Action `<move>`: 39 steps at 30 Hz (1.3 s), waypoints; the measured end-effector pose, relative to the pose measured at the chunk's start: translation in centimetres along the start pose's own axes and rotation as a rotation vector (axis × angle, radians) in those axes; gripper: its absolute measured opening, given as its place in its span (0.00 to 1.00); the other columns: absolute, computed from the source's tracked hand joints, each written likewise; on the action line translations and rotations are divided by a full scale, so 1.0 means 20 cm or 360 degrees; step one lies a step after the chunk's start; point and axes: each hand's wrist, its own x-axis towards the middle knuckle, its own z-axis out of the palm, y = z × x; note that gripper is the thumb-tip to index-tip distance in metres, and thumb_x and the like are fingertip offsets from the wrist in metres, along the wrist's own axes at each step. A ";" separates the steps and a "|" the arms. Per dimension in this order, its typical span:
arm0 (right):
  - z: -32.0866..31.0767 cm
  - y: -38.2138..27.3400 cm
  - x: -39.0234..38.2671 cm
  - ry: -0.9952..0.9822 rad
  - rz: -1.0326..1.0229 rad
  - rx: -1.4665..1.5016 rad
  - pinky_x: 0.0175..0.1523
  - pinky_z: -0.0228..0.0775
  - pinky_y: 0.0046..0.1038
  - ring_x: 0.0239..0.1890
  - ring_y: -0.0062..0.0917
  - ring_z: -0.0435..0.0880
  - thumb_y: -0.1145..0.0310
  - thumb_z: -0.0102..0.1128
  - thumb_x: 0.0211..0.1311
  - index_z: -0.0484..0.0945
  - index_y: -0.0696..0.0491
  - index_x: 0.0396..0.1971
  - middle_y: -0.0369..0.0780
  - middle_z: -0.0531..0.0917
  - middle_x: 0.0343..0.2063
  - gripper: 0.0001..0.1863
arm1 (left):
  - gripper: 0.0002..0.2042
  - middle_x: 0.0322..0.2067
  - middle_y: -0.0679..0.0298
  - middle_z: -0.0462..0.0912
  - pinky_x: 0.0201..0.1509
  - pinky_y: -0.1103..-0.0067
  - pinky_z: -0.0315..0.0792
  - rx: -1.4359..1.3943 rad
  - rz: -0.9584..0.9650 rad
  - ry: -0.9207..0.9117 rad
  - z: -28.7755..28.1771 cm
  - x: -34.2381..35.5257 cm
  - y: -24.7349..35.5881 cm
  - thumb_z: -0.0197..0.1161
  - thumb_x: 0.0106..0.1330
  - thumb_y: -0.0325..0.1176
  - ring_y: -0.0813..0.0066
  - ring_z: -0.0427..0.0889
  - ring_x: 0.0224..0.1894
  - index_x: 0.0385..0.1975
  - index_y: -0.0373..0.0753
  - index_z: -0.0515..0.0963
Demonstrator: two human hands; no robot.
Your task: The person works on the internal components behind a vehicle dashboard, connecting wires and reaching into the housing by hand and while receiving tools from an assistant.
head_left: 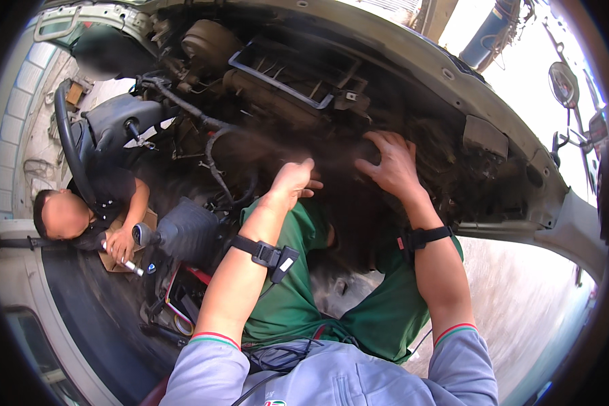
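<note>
Nearest, a grey shirt point(358, 375) is showing a small coloured emblem at the bottom edge, cut off by the frame. Dark cables point(284, 357) are lying across the lap, over green trousers point(277, 298). A black strap point(256, 250) is circling the left wrist and carrying a small white-labelled device point(285, 264); the marks on its label are showing too small to make out. Another strap point(432, 237) is wrapping the right wrist.

Ahead, the left hand point(294, 181) is curling its fingers loosely, thumb uppermost — whether it is gripping anything, I cannot tell. The right hand point(394, 166) is arching, thumb and fingers standing wide apart; dark blur is hiding whether something is between them. The dark mechanism point(335, 159) is lying between and just beyond both hands, inside the opened dashboard.

To the left, a red-edged tray point(201, 275) is holding dark items hard to tell apart, with a yellow roll point(183, 323) sitting near it. Beyond the gear lever boot point(189, 227), a co-worker's hand point(120, 245) is holding a white stick point(134, 268) in front of a cardboard box point(110, 262).

Farther in, a grey-rimmed housing point(277, 87) is gaping open, thin ribs crossing its dark inside. Outside, a blue cylinder point(488, 34) is standing.
</note>
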 end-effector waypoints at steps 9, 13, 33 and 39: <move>0.00 -0.02 0.03 0.0007 0.0149 0.0124 0.64 0.54 0.39 0.59 0.33 0.73 0.59 0.76 0.39 0.82 0.46 0.45 0.36 0.82 0.49 0.27 | 0.18 0.49 0.56 0.82 0.34 0.80 0.72 -0.0082 0.0023 -0.0038 -0.04 0.02 -0.02 0.49 0.75 0.42 0.73 0.83 0.39 0.51 0.32 0.73; -0.01 -0.04 0.03 -0.0028 0.0198 0.0123 0.65 0.54 0.40 0.60 0.35 0.73 0.59 0.76 0.40 0.82 0.46 0.46 0.37 0.82 0.51 0.27 | 0.18 0.49 0.56 0.82 0.33 0.81 0.72 -0.0064 0.0014 -0.0061 -0.04 0.01 -0.01 0.49 0.75 0.42 0.74 0.83 0.38 0.51 0.32 0.74; -0.01 -0.05 0.02 -0.0006 0.0219 0.0070 0.64 0.54 0.40 0.60 0.34 0.72 0.59 0.75 0.40 0.82 0.46 0.46 0.37 0.82 0.51 0.27 | 0.15 0.49 0.54 0.77 0.41 0.70 0.77 -0.0883 0.0182 0.0660 -0.12 0.08 -0.04 0.55 0.64 0.29 0.59 0.78 0.52 0.49 0.31 0.74; 0.00 -0.06 0.03 -0.0022 0.0213 0.0086 0.65 0.53 0.41 0.60 0.34 0.72 0.58 0.76 0.40 0.82 0.46 0.46 0.38 0.82 0.51 0.27 | 0.11 0.42 0.57 0.79 0.38 0.72 0.78 -0.1012 0.0183 0.0638 -0.16 0.09 -0.06 0.56 0.62 0.28 0.61 0.82 0.47 0.43 0.32 0.74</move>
